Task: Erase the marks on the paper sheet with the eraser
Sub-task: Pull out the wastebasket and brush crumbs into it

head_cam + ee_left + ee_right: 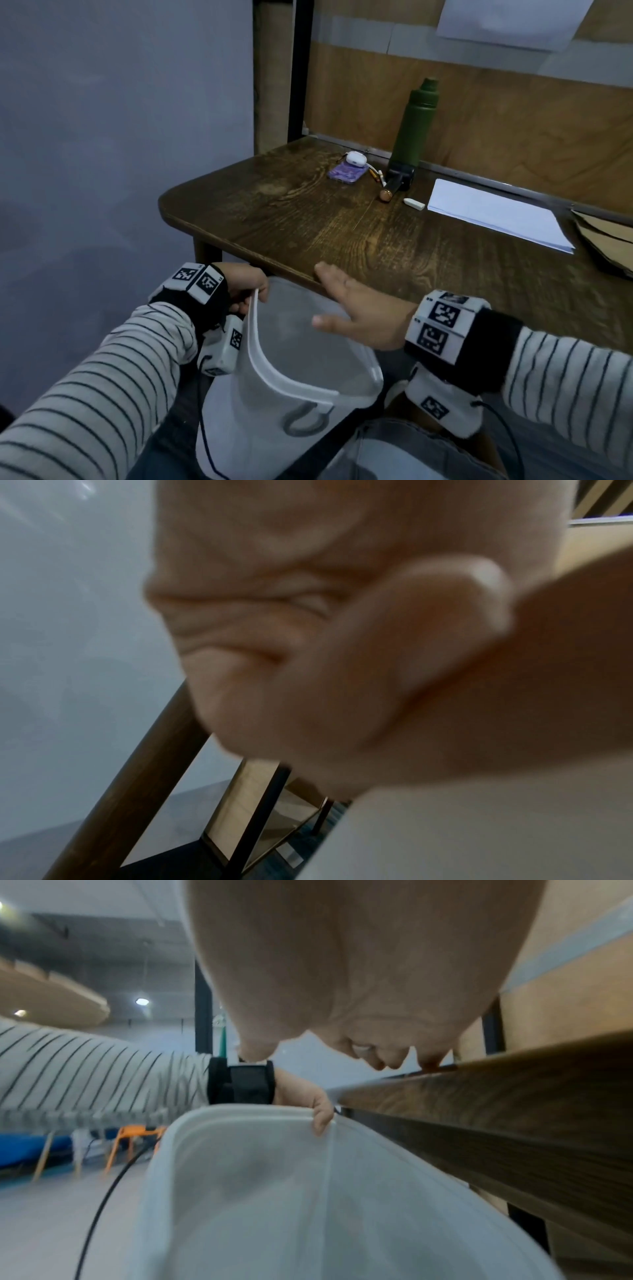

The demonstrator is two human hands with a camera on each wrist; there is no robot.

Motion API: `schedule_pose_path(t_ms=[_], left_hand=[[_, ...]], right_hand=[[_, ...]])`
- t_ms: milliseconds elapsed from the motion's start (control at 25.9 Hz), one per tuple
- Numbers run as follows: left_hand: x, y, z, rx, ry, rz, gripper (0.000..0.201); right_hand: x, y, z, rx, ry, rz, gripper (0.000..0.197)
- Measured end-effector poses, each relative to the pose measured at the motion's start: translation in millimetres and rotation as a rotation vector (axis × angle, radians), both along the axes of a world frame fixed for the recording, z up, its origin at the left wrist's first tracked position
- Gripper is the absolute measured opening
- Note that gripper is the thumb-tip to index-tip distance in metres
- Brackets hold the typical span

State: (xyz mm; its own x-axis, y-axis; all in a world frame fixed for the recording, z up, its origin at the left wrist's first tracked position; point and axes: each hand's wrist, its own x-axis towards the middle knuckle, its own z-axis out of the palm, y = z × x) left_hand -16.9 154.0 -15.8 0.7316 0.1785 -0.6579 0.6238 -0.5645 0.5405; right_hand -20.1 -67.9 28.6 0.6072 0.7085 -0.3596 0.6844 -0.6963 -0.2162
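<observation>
A white eraser (413,204) lies on the dark wooden table (308,219), just left of a stack of white paper sheets (496,214); no marks show on the top sheet from here. Both hands are at the table's near edge, far from them. My left hand (251,287) grips the rim of a translucent white plastic bin (308,359) held below the table edge. My right hand (342,301) hovers over the bin with fingers straight, its fingertips at the table edge. In the right wrist view the left hand (315,1104) curls over the bin rim (240,1112).
A green bottle (416,123), a purple phone (344,173), a white earbud case (356,158) and a small copper-tipped cylinder (387,195) sit near the back of the table. Brown cardboard (609,236) lies at the right edge. A wood panel backs the table.
</observation>
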Motion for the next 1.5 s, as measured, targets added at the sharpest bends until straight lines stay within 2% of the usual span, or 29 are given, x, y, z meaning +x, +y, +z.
schedule_pose_path(t_ms=[77, 154, 232, 309, 386, 424, 463, 540, 617, 695, 772, 849, 926, 1003, 1080, 1158, 1196, 1235, 1312, 1389, 1428, 1505], left_hand=[[1, 2, 1, 0.002, 0.018, -0.035, 0.031], [2, 2, 4, -0.005, 0.026, -0.053, 0.031], [2, 2, 6, -0.022, 0.016, -0.056, 0.032], [2, 3, 8, -0.049, -0.002, -0.046, 0.035], [0, 5, 7, -0.077, -0.031, -0.016, 0.037], [-1, 6, 6, -0.091, -0.043, -0.007, 0.038], [-1, 7, 6, -0.104, -0.047, -0.005, 0.038], [-3, 6, 7, -0.117, -0.050, -0.009, 0.036], [-4, 5, 9, -0.107, -0.046, -0.017, 0.033], [-3, 4, 9, -0.101, -0.033, -0.021, 0.031], [-1, 4, 9, -0.096, -0.007, -0.044, 0.031], [-1, 4, 8, -0.098, 0.000, -0.056, 0.032], [0, 4, 8, -0.088, -0.012, -0.044, 0.034], [-1, 4, 10, -0.084, -0.017, -0.052, 0.034], [-3, 3, 11, -0.089, -0.021, -0.058, 0.031], [-3, 2, 11, -0.097, -0.022, -0.059, 0.030], [-3, 2, 12, -0.098, -0.024, -0.060, 0.031], [-4, 1, 11, -0.098, -0.027, -0.059, 0.033], [-5, -1, 11, -0.097, -0.032, -0.051, 0.036], [-6, -3, 10, -0.099, -0.039, -0.049, 0.038], [-6, -3, 9, -0.102, -0.044, -0.049, 0.040], [-8, -2, 9, -0.114, -0.046, -0.051, 0.043]], right_hand=[[24, 4, 12, 0.015, -0.025, -0.161, 0.078], [46, 10, 18, -0.117, -0.047, -0.285, 0.079], [43, 19, 12, -0.221, -0.102, -0.205, 0.083], [20, 23, 2, -0.294, -0.115, 0.046, 0.087], [-10, 18, 0, -0.314, 0.003, 0.288, 0.080], [-18, 15, 3, -0.266, 0.012, 0.321, 0.072], [-17, 14, 4, -0.149, -0.064, 0.300, 0.063], [5, 19, 8, 0.016, -0.237, 0.081, 0.061], [29, 29, 8, -0.026, -0.201, -0.111, 0.072], [34, 39, -3, -0.153, -0.167, -0.022, 0.075], [22, 42, -9, -0.237, -0.160, 0.203, 0.070], [7, 31, -5, -0.196, -0.137, 0.268, 0.065], [5, 7, 3, -0.070, -0.224, 0.075, 0.069], [11, -24, 3, -0.066, -0.287, -0.270, 0.075], [12, -49, -4, -0.148, -0.238, -0.604, 0.081], [7, -54, -12, -0.158, -0.164, -0.735, 0.087], [3, -50, -17, -0.137, -0.174, -0.687, 0.092], [-2, -43, -23, -0.111, -0.201, -0.563, 0.097], [-14, -22, -28, 0.020, -0.154, -0.227, 0.098], [-29, -2, -28, 0.192, 0.015, 0.006, 0.074], [-34, 2, -30, 0.287, 0.001, 0.056, 0.061], [-33, 1, -35, 0.372, -0.223, -0.038, 0.057]])
